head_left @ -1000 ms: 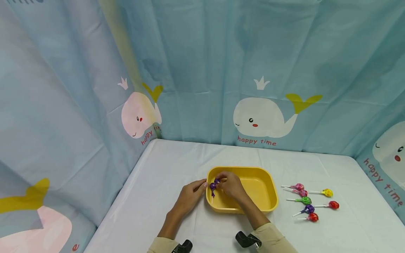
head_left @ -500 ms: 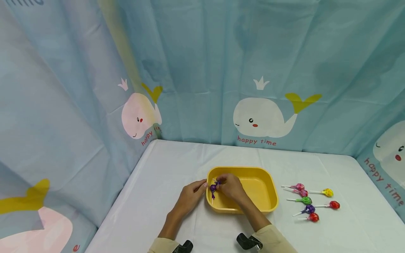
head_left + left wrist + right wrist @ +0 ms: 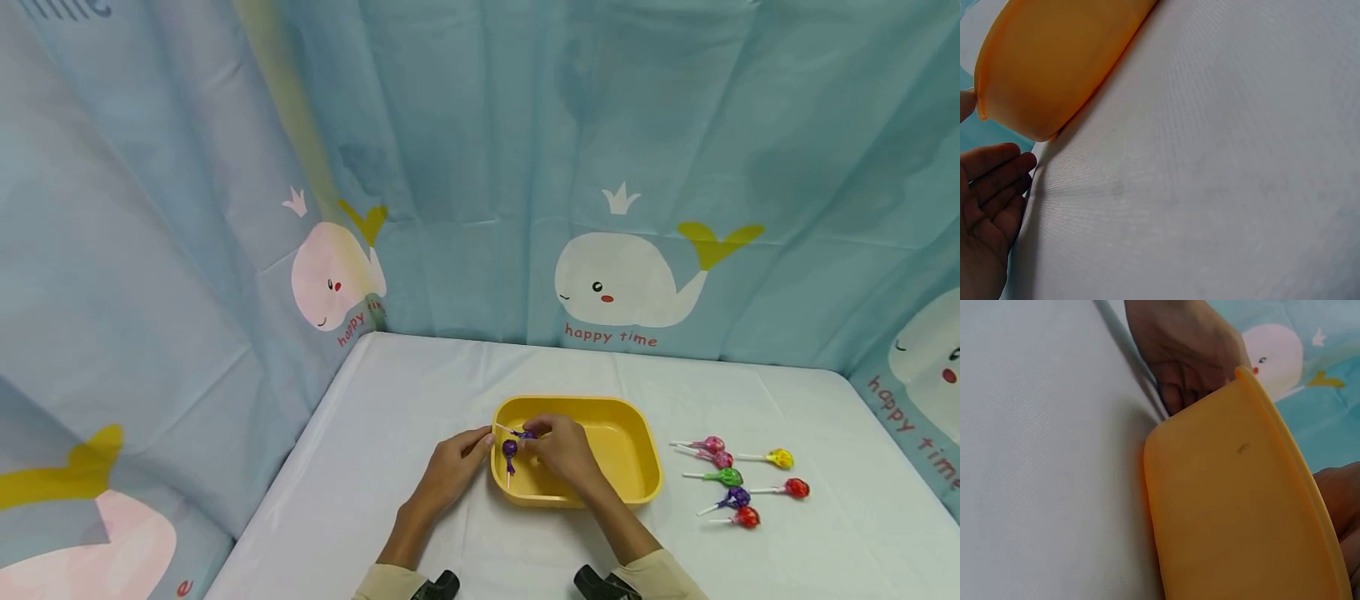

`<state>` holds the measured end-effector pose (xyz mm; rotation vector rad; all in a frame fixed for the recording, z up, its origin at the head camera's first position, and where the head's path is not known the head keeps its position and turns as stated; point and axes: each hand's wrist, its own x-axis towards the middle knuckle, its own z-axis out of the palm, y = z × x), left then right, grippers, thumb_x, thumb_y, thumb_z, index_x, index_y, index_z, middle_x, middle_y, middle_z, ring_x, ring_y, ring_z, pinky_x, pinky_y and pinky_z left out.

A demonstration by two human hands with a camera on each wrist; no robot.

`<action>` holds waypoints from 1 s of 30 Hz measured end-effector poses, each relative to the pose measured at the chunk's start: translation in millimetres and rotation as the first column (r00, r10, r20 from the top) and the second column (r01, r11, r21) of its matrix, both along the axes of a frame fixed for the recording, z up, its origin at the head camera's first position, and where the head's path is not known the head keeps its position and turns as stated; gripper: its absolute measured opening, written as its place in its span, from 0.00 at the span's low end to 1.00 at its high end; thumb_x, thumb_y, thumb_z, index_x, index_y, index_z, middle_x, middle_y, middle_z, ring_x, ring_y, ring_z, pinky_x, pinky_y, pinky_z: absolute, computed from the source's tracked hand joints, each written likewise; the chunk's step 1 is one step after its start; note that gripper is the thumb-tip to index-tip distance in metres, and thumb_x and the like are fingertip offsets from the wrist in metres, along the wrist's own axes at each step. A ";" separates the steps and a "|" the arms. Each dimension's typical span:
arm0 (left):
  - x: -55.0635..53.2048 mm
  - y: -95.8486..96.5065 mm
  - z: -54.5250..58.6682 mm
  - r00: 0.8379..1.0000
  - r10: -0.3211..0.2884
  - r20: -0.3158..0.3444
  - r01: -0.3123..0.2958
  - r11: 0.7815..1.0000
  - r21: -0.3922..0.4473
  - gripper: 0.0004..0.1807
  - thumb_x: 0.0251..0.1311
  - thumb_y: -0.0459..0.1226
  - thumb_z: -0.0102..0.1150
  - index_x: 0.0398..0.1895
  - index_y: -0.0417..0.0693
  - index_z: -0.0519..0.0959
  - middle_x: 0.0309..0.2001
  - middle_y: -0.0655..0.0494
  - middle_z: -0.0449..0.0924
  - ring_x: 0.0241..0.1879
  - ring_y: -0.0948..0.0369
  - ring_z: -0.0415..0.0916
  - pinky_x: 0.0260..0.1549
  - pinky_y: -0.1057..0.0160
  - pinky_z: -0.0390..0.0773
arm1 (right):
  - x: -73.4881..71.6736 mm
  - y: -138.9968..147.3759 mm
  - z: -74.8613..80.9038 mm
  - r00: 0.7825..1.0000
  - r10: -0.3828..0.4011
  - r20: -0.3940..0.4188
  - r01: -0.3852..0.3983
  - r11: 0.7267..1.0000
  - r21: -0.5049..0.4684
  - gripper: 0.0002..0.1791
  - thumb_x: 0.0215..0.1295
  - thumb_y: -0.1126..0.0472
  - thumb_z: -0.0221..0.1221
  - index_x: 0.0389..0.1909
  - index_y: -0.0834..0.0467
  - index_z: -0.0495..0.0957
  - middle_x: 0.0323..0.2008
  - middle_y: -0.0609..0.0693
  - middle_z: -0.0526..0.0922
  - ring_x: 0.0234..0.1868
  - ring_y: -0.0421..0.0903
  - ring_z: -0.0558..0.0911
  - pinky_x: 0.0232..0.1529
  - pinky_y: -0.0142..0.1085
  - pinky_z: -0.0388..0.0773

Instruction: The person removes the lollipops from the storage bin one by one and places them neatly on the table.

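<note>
Inside the yellow tray [image 3: 615, 446], my right hand [image 3: 564, 450] pinches a purple-wrapped lollipop [image 3: 525, 434] by its candy end. Its white stick points left towards the tray's wall. A second purple lollipop [image 3: 510, 450] lies just in front of it, stick towards me. My left hand [image 3: 452, 467] is at the tray's left end, thumb touching the rim. Seen in the left wrist view, the fingers of the left hand [image 3: 991, 206] are fairly straight and apart from the tray. The right wrist view hides the right hand's fingertips behind the tray wall [image 3: 1235, 487].
Right of the tray, a loose group of lollipops lies on the white table [image 3: 810, 550]: two pink [image 3: 712, 444], a yellow one [image 3: 782, 458], a green one [image 3: 729, 477], a purple one [image 3: 737, 497] and two red [image 3: 797, 488]. A whale-print curtain [image 3: 480, 167] hangs behind.
The right hand has shifted slightly right inside the tray, and the pinched lollipop's stick now shows. The front purple lollipop has moved slightly right and towards me. The left hand stays at the rim.
</note>
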<state>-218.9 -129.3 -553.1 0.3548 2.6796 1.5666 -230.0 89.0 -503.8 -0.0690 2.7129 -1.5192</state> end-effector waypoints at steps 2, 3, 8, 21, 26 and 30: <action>0.4 0.8 0.7 1.000 -0.002 0.005 0.002 1.000 -0.002 0.31 0.78 0.62 0.51 0.70 0.54 0.81 0.67 0.56 0.82 0.71 0.52 0.76 0.73 0.46 0.74 | 2.1 2.9 1.3 1.000 -0.014 -0.002 0.014 1.000 -0.019 0.11 0.59 0.65 0.77 0.41 0.62 0.90 0.33 0.51 0.88 0.27 0.42 0.81 0.29 0.32 0.85; 0.5 1.1 0.9 1.000 -0.002 0.006 0.002 1.000 -0.005 0.31 0.78 0.62 0.51 0.71 0.54 0.81 0.67 0.56 0.82 0.71 0.52 0.76 0.73 0.46 0.74 | 3.0 4.6 1.8 1.000 -0.018 0.002 0.018 0.999 -0.029 0.11 0.59 0.65 0.77 0.42 0.62 0.90 0.33 0.51 0.87 0.27 0.42 0.82 0.29 0.32 0.85; 0.1 2.2 2.3 1.000 -0.001 0.015 0.001 1.000 -0.007 0.32 0.77 0.62 0.51 0.71 0.54 0.81 0.67 0.56 0.82 0.71 0.52 0.76 0.73 0.46 0.73 | 6.6 14.2 3.5 0.999 -0.049 0.020 0.050 0.998 -0.028 0.12 0.65 0.62 0.74 0.47 0.60 0.90 0.39 0.51 0.89 0.33 0.43 0.83 0.36 0.34 0.85; -0.2 2.2 2.1 1.000 -0.002 0.016 0.002 1.000 -0.009 0.31 0.77 0.62 0.52 0.70 0.54 0.81 0.67 0.56 0.82 0.71 0.51 0.76 0.73 0.45 0.74 | 18.4 37.7 12.0 0.991 -0.124 0.051 0.127 0.989 -0.070 0.16 0.68 0.62 0.71 0.54 0.62 0.87 0.45 0.53 0.88 0.36 0.44 0.87 0.42 0.37 0.89; 0.0 1.7 1.5 1.000 0.000 0.016 0.000 1.000 -0.009 0.31 0.77 0.62 0.52 0.70 0.54 0.81 0.67 0.56 0.82 0.71 0.51 0.76 0.73 0.45 0.74 | 22.5 46.3 12.5 0.987 -0.152 0.047 0.155 0.985 -0.081 0.17 0.68 0.61 0.72 0.56 0.61 0.87 0.46 0.53 0.89 0.37 0.45 0.88 0.40 0.34 0.89; 0.2 1.0 1.2 1.000 0.009 0.019 -0.009 1.000 -0.004 0.32 0.77 0.62 0.52 0.70 0.54 0.81 0.67 0.56 0.82 0.71 0.51 0.76 0.73 0.46 0.74 | 25.1 54.0 12.5 0.985 -0.167 0.033 0.170 0.980 -0.102 0.19 0.67 0.60 0.72 0.56 0.61 0.86 0.46 0.54 0.88 0.37 0.46 0.89 0.38 0.31 0.86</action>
